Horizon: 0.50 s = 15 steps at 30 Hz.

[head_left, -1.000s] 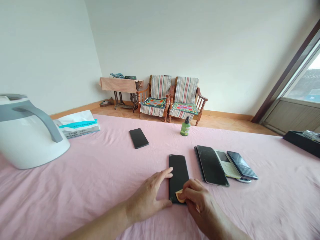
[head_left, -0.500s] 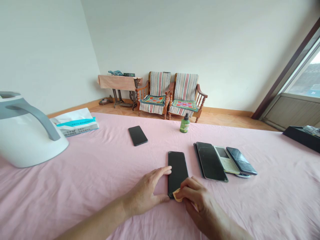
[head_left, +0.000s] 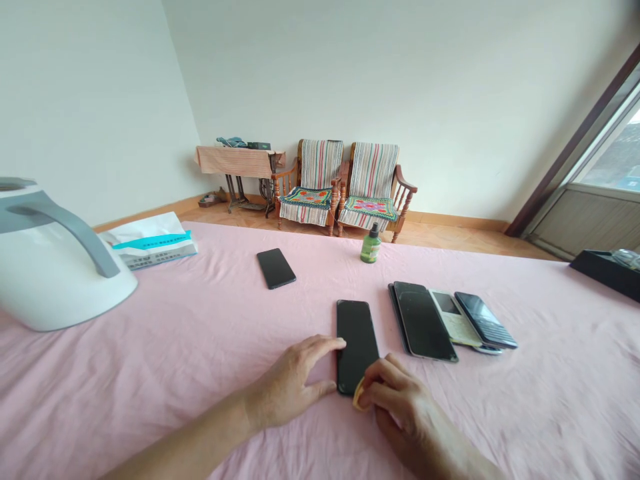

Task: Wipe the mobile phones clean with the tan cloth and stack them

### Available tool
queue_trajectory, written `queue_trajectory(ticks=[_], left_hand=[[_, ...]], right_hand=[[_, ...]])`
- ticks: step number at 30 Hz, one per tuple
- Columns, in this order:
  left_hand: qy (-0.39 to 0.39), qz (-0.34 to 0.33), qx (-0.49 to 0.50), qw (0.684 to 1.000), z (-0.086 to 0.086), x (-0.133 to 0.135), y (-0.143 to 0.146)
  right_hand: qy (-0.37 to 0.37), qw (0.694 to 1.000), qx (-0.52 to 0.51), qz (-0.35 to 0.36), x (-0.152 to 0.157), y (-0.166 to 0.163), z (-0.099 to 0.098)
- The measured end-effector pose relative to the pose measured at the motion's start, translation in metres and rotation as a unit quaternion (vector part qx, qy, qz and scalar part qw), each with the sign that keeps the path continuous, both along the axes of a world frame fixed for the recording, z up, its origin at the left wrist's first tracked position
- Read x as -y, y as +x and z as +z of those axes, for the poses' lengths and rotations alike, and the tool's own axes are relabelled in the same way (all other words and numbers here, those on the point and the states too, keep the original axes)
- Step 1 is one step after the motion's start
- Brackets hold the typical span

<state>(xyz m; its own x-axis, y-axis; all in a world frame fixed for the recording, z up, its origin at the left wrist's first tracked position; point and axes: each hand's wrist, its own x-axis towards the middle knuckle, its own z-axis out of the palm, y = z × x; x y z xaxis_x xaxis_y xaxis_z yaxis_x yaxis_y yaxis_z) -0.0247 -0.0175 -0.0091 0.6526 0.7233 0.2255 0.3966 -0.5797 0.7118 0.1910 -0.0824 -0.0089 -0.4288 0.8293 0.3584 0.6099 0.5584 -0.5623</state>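
A black smartphone [head_left: 356, 340] lies face up on the pink cloth in front of me. My left hand [head_left: 293, 380] rests at its left edge, fingers stretched and thumb apart, the fingertips touching the phone's side. At the phone's lower right corner, my right hand [head_left: 403, 403] pinches a small yellow-orange cloth [head_left: 359, 395] against the edge. Most of that cloth is hidden by the fingers. To the right lie several other phones: a large dark smartphone [head_left: 425, 320] on top of another, a pale keypad phone [head_left: 460, 323] and a dark keypad phone [head_left: 485, 319].
Another black smartphone [head_left: 277, 268] lies farther back on the left. A green spray bottle [head_left: 371, 247] stands behind the phones. A white kettle [head_left: 55, 273] and a tissue pack [head_left: 155, 243] are at left, a black box [head_left: 605, 273] at far right. Two wooden armchairs [head_left: 373, 183] stand beyond.
My right hand has shifted slightly right with the cloth, around the phone's lower right corner. The left hand's fingertips have slid slightly down the phone's side.
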Motion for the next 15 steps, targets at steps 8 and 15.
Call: queue_trajectory(ticks=[8, 15], left_hand=[[0.017, -0.030, -0.009, 0.999, 0.001, -0.002, -0.001], [0.019, -0.020, -0.022, 0.999, 0.002, 0.000, -0.001]], right_hand=[[0.020, 0.999, 0.043, 0.017, -0.001, -0.019, 0.002], [-0.002, 0.999, 0.008, -0.042, 0.003, 0.010, 0.002]])
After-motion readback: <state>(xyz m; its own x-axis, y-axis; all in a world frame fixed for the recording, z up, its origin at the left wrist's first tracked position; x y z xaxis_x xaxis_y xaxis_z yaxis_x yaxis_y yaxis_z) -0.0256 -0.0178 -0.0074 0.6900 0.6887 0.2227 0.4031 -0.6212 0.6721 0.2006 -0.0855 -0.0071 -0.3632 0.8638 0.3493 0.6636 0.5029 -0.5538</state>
